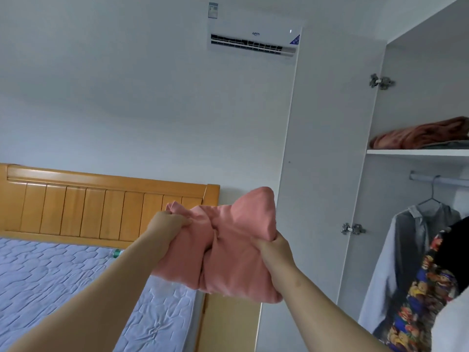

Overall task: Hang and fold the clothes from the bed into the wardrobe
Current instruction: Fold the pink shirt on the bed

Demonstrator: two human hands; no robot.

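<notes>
A folded pink garment (228,250) is held up in the air between the bed and the wardrobe. My left hand (167,223) grips its upper left edge, fingers curled into the cloth. My right hand (272,247) grips its right side, thumb over the fold. The bed (63,283) with a quilted blue mattress lies at lower left. The open wardrobe (416,153) stands at right, with a white shelf and a hanging rail (441,179) below it.
A brown folded cloth (421,134) lies on the wardrobe shelf. A grey shirt (403,250) on a hanger and a floral garment (426,295) hang from the rail. The open wardrobe door (324,174) stands just behind the pink garment. A wooden headboard (101,207) and a wall air conditioner (253,34) lie beyond.
</notes>
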